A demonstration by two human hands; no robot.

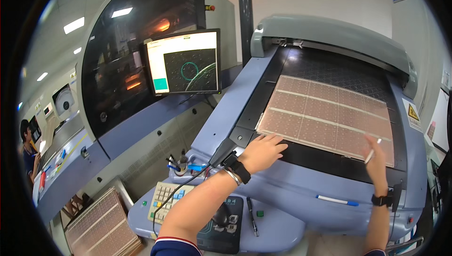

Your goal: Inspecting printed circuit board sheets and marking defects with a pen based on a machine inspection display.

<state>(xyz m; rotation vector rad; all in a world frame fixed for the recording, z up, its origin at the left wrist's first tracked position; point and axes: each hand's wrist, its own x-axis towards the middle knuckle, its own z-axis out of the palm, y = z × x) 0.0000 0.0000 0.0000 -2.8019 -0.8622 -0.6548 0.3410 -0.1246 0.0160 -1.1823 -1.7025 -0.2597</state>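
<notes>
A copper-coloured circuit board panel [325,110], crossed by pale strips and dotted with small marks, lies on the black bed [301,154] of a blue-grey machine. My left hand [264,152] is open with its fingers stretched out, palm down, by the panel's near left corner. I cannot tell whether its fingertips touch the board. Over the panel's near right part, my right hand [375,166] is closed round a slim white pen [370,156], which slants across its fingers. Each wrist wears a black band.
A grey gantry [329,32] spans the bed's far end. Left of it stands a monitor [183,63]. A keyboard [169,199], mouse [221,216], dark pen [253,216] and blue-capped marker [336,200] lie nearer. Stacked panels [101,225] sit lower left; a person [29,152] is beyond.
</notes>
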